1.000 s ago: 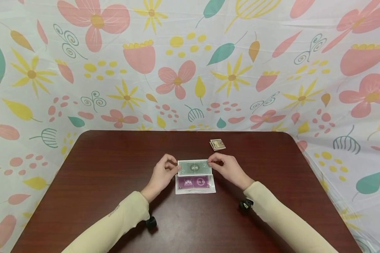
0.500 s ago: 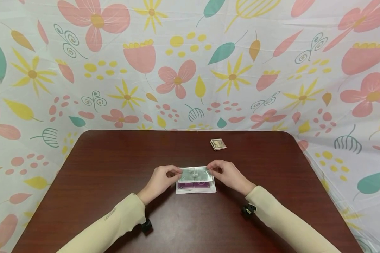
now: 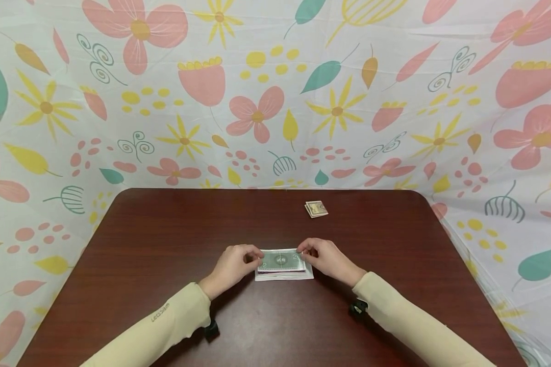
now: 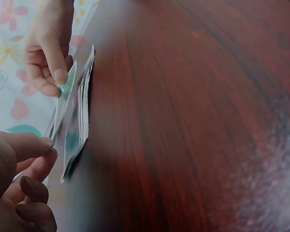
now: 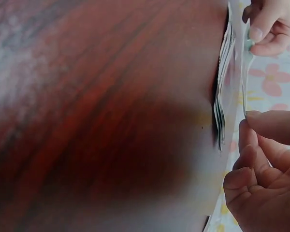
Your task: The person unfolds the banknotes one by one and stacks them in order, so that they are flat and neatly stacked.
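A green play banknote [image 3: 281,260] marked with a 2 is held by both hands over a small stack of notes [image 3: 284,277]. My left hand [image 3: 231,267] pinches its left end between thumb and fingers. At the other end, my right hand [image 3: 328,259] pinches the note the same way. In the left wrist view the green banknote [image 4: 65,99] stands slightly apart from the stack [image 4: 83,111], which lies on the table. From the right wrist, the stack's layered edges [image 5: 223,63] show beside the note. The purple note on the stack is nearly all hidden.
A small folded brownish note [image 3: 316,209] lies farther back on the dark wooden table [image 3: 188,219]. A flower-printed cloth [image 3: 275,76] hangs behind and beside the table. Black wrist devices [image 3: 212,329] are worn under both sleeves.
Both hands have brought the green banknote down and toward the person, over the stack. It now covers most of the purple note that showed before.
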A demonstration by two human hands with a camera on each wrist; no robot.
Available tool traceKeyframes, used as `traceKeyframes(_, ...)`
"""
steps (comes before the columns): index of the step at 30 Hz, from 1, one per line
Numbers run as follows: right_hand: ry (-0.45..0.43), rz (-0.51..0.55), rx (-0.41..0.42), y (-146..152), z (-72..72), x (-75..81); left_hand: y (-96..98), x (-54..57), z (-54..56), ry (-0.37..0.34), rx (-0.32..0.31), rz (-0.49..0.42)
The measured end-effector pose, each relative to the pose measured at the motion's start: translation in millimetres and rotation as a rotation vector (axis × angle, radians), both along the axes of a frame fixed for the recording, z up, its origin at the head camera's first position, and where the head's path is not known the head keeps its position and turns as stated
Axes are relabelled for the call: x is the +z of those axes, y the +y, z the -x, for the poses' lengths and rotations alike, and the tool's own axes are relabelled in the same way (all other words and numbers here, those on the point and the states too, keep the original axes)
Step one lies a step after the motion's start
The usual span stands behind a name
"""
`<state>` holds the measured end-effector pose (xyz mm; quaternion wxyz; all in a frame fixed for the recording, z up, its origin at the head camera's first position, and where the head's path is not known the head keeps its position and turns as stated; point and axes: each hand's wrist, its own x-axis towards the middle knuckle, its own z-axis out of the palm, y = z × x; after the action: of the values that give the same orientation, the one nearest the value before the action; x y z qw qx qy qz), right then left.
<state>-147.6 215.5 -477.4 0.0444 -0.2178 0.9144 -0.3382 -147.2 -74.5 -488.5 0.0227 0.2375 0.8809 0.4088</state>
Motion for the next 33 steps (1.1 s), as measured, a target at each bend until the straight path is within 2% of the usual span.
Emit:
traceKeyframes(15, -0.039, -0.008, 0.049, -0.5, 0.6, -5.3, 1.2, -6.0, -0.8, 0.016, 0.001, 0.07)
traceKeyframes(25, -0.06, -0.018, 0.065, -1.3, 1.6, -6.3, 1.5, -4.9, -1.7, 0.029, 0.0, 0.1)
traceKeyframes(33, -0.056, -0.031, 0.086, -3.0, 2.2, -5.3, 0.1, -8.2, -2.8, 0.009, 0.004, 0.136)
